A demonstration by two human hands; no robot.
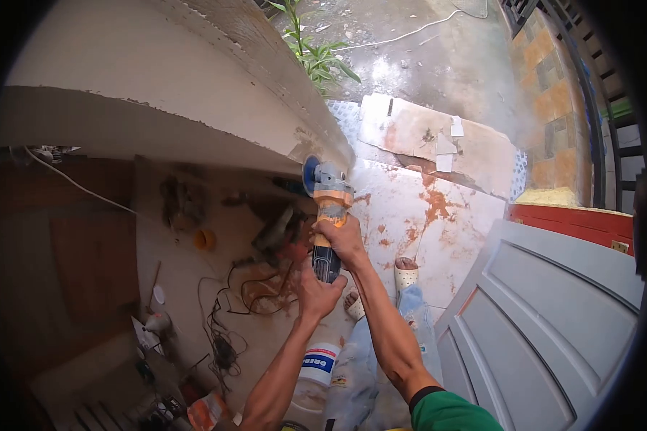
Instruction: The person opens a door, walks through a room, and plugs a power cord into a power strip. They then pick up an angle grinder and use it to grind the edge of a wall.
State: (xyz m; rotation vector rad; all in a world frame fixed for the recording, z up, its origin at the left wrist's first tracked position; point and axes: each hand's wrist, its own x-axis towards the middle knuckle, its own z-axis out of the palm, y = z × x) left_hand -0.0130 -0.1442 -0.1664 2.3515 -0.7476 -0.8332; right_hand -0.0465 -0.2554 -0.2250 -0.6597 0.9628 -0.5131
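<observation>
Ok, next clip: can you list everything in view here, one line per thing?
angle grinder: one, orange and blue, held up against the wall edge
wall: one, pale, upper left
floor tiles: several, white with rust stains, below
door: one, grey, panelled, right
plant: one, green, top
cables: tangled, dark, on the floor at left
bucket: one, white, bottom centre
feet: two, in pale sandals
left hand: on the grinder's rear, fingers closed
right hand: on the grinder's body, fingers closed
</observation>
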